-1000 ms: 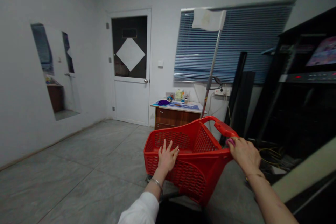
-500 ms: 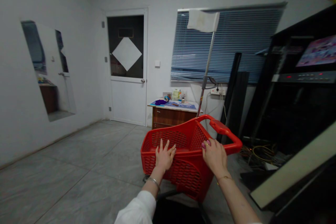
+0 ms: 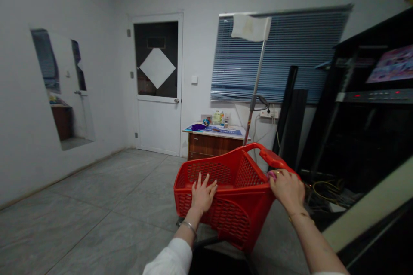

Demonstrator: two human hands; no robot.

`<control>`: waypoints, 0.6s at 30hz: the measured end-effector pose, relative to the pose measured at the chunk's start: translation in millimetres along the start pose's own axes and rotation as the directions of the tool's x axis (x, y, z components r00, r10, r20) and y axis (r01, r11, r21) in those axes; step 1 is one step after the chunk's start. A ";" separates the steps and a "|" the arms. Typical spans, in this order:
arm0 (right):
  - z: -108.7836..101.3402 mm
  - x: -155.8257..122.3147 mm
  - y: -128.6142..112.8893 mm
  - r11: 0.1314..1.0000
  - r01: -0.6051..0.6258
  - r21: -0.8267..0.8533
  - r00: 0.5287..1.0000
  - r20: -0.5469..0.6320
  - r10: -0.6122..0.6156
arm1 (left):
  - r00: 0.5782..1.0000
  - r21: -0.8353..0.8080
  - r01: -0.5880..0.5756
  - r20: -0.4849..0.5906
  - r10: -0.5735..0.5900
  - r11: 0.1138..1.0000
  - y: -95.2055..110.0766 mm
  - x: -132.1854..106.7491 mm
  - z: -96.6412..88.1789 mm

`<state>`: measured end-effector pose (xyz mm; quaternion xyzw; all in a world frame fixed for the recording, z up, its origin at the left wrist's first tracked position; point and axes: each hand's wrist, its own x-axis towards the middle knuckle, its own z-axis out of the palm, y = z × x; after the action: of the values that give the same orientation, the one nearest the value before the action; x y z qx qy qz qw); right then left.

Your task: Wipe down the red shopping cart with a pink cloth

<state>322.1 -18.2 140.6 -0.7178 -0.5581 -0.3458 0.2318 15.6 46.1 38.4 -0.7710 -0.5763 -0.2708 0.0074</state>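
Note:
In front of me stands a red plastic shopping cart (image 3: 230,219) with perforated sides. My left hand (image 3: 203,193) lies on its near rim, fingers spread and stretched out. At the cart's right end, my right hand (image 3: 288,189) is closed around a small pink wad that looks like a cloth (image 3: 273,174). That hand is against the near end of the red handle (image 3: 274,160) and covers part of it. The cart basket's floor is mostly hidden from view.
Behind the cart is a brown cabinet (image 3: 213,145) with bottles and a purple cloth (image 3: 199,127) on top. A pole with a white flag (image 3: 251,28) rises beside it. At right are a black rack (image 3: 355,137), cables (image 3: 325,189) and a leaning pale panel (image 3: 371,210).
My right hand has slid rightward, from the cart's near rim to the handle's near end, with the pink wad in it. My left hand stays spread on the rim.

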 end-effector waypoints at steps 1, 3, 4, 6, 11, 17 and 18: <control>2.2 2.2 9.0 1.000 -0.024 -0.007 0.999 -0.022 0.024 | 1.000 0.001 0.000 -0.001 0.000 1.000 0.3 0.0 0.2; 5.4 2.5 17.0 0.999 -0.049 -0.002 0.997 -0.067 0.049 | 1.000 0.010 0.003 -0.009 -0.003 1.000 1.1 -0.2 0.5; 6.0 1.0 16.1 0.999 -0.049 0.005 0.995 -0.087 0.049 | 1.000 0.018 0.006 -0.011 -0.006 1.000 1.6 -0.4 0.6; 4.7 -4.3 5.5 0.999 -0.029 0.020 0.993 -0.118 0.031 | 1.000 0.030 0.012 -0.010 -0.012 0.999 2.2 -0.8 0.4; -7.7 -24.0 -49.2 0.998 0.045 0.054 0.994 -0.105 -0.039 | 1.000 0.003 0.020 -0.001 -0.020 1.000 2.7 -1.5 -0.8; -12.6 -46.0 -105.8 0.978 0.164 0.127 0.986 -0.017 -0.163 | 1.000 -0.001 0.016 0.001 -0.016 1.000 3.2 -2.1 -1.2; -12.2 -46.2 -106.0 0.973 0.183 0.139 0.983 -0.007 -0.184 | 1.000 -0.001 0.013 0.002 -0.013 1.000 2.8 -2.0 -1.5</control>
<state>210.9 -27.9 108.0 -0.6463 -0.6454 -0.3238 0.2469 17.2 42.9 39.6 -0.7676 -0.5812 -0.2701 0.0047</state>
